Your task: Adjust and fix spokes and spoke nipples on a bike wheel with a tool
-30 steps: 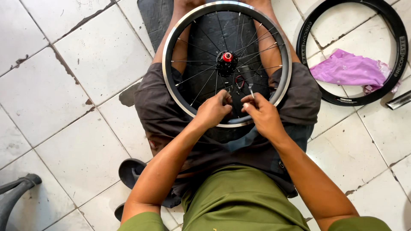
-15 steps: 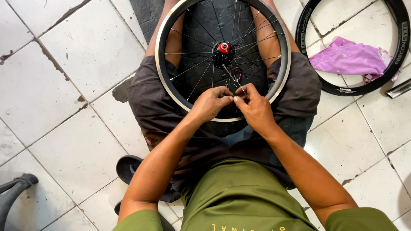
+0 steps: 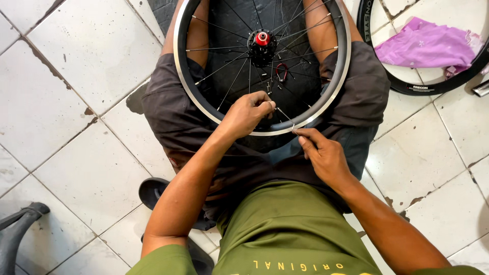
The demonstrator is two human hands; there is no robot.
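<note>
- Silver-rimmed spoked bicycle wheel (image 3: 310, 109) rests on the lap, upper centre of frame
- Left hand (image 3: 248, 113) pinches a thin spoke (image 3: 283, 113) near the rim
- Right hand (image 3: 321, 153), fingers narrowed, touches the rim's lower edge

Your hands: half a second ago they were side by side, almost touching, both up at the near edge of the wheel (image 3: 262, 66). Now they are apart.
Your right hand (image 3: 323, 155): it has come back toward you and now sits just outside the rim, fingertips pinched at the edge.
Your left hand (image 3: 249, 113): it stayed on the spokes, curled tight.
Thin spoke (image 3: 284, 115): now you can see it stretched between your two hands.
</note>
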